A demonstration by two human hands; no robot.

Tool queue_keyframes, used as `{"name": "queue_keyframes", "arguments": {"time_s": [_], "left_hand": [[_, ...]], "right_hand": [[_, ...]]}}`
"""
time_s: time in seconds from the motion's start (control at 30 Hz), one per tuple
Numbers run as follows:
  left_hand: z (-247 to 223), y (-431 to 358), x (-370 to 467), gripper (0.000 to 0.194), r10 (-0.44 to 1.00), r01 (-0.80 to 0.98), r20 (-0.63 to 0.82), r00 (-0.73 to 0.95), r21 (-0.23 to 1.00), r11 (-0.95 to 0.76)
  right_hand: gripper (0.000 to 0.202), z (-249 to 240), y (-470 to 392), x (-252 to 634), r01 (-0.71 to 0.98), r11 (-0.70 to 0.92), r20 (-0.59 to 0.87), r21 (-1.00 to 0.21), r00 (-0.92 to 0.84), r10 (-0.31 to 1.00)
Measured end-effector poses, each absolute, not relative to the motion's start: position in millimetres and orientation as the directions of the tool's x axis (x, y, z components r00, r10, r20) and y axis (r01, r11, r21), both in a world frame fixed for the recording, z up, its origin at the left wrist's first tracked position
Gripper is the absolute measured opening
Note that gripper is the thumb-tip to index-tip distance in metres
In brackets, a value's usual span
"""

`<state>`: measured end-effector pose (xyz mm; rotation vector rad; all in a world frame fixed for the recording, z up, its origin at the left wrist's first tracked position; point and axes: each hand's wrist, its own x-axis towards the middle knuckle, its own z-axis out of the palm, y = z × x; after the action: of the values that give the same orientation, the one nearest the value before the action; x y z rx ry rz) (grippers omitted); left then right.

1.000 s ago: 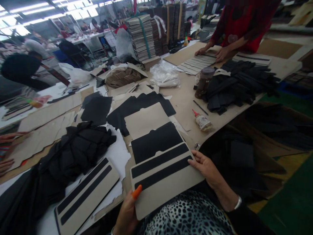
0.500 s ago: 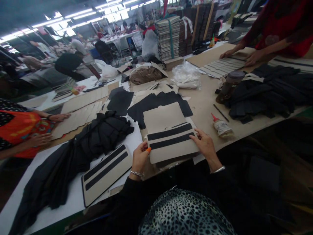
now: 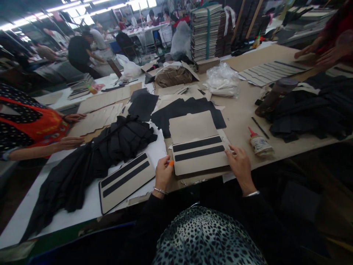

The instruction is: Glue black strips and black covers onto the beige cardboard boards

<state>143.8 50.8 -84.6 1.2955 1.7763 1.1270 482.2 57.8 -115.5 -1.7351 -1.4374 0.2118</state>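
Note:
A beige board with two black strips across it lies at the table's front edge, in front of me. At its left edge my left hand is closed, thumb at the side, with a small orange thing at the thumb. My right hand grips the right edge between thumb and fingers. Just behind lies a plain beige piece, on black sheets. A second striped board with a dark border rests to the left of my left hand.
Black fabric pieces are heaped on the left; another dark heap lies right. A red-tipped glue bottle, a black stick and a dark jar stand or lie nearby. Co-workers' hands work on both sides.
The striped board has gone down a little and lies flatter on the table, my hands still at its two sides. The view has shifted, and the left co-worker's nearer hand has moved.

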Motion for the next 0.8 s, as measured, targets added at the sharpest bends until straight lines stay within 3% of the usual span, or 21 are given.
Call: {"name": "queue_keyframes", "arguments": {"time_s": [0.2, 0.3, 0.4, 0.47, 0.57, 0.67, 0.73, 0.8], "left_hand": [[-83, 32, 153, 0.039, 0.985, 0.542, -0.024, -0.173, 0.832, 0.116], [-79, 29, 159, 0.030, 0.991, 0.603, -0.017, -0.132, 0.792, 0.094], [-80, 22, 160, 0.023, 0.986, 0.595, -0.006, -0.169, 0.796, 0.107], [-84, 12, 157, 0.032, 0.972, 0.574, 0.022, -0.233, 0.810, 0.120], [-94, -12, 144, 0.037, 0.946, 0.500, 0.123, -0.300, 0.865, 0.046], [-104, -43, 120, 0.030, 0.893, 0.562, 0.249, -0.375, 0.827, 0.005], [-108, -61, 96, 0.030, 0.841, 0.660, 0.328, -0.430, 0.750, 0.045], [-110, -73, 69, 0.031, 0.798, 0.744, 0.392, -0.458, 0.661, 0.102]], "right_hand": [[0.048, -130, 33, 483, 0.783, 0.033, 0.393, -0.621, 0.276, 0.877], [0.053, -131, 26, 484, 0.771, 0.038, 0.355, -0.636, 0.249, 0.901], [0.058, -125, 21, 485, 0.791, 0.087, 0.416, -0.606, 0.222, 0.882], [0.058, -116, 18, 478, 0.808, 0.077, 0.466, -0.584, 0.256, 0.847], [0.051, -92, 9, 440, 0.733, 0.131, 0.439, -0.668, 0.246, 0.864], [0.032, -70, -3, 369, 0.476, 0.309, 0.323, -0.823, -0.054, 0.945], [0.028, -67, -4, 314, 0.281, 0.315, 0.223, -0.907, -0.313, 0.923], [0.032, -73, 4, 262, 0.202, 0.274, 0.152, -0.940, -0.471, 0.869]]}}
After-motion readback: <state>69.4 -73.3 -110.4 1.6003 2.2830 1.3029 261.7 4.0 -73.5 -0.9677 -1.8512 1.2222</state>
